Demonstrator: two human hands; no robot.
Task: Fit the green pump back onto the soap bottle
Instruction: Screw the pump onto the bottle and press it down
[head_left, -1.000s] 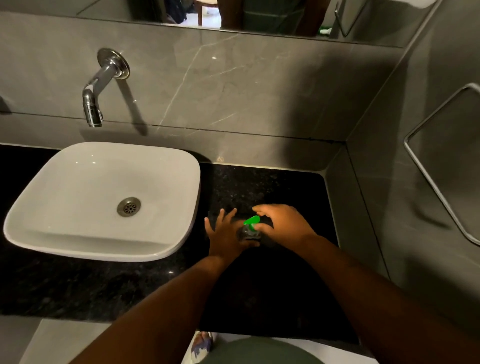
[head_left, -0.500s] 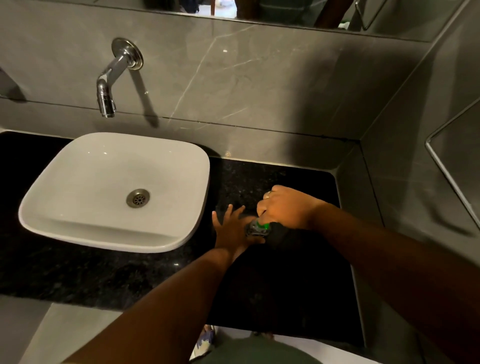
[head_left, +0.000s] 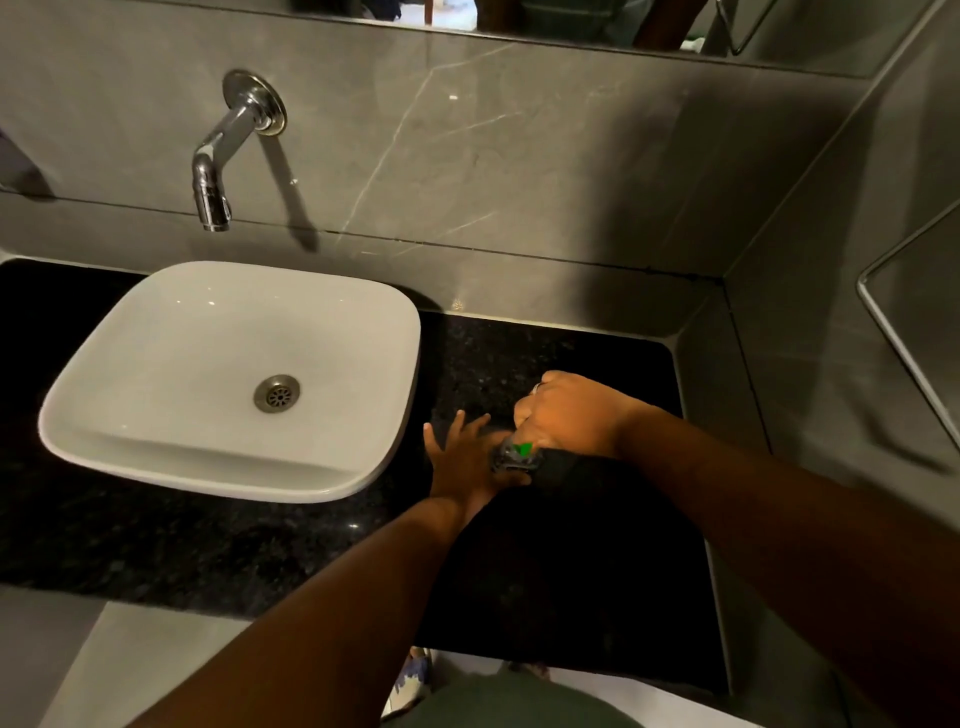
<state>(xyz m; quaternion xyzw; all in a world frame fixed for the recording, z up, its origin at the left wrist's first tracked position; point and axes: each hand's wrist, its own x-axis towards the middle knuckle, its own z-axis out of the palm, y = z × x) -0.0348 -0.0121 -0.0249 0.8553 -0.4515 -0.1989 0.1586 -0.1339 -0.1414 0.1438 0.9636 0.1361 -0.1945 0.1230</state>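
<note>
Right of the white sink (head_left: 228, 379), on the dark table (head_left: 545, 571), the left hand (head_left: 465, 462) steadies the soap bottle (head_left: 511, 460) with its fingers (head_left: 457, 428) spread open against its side. The right hand (head_left: 566, 413) has rolled over from a second ago and now grips the green pump (head_left: 524, 449) from above in closed fingers, which suggests it is being twisted home. Only a green sliver shows (the bottle itself looks dark and blurred).
</note>
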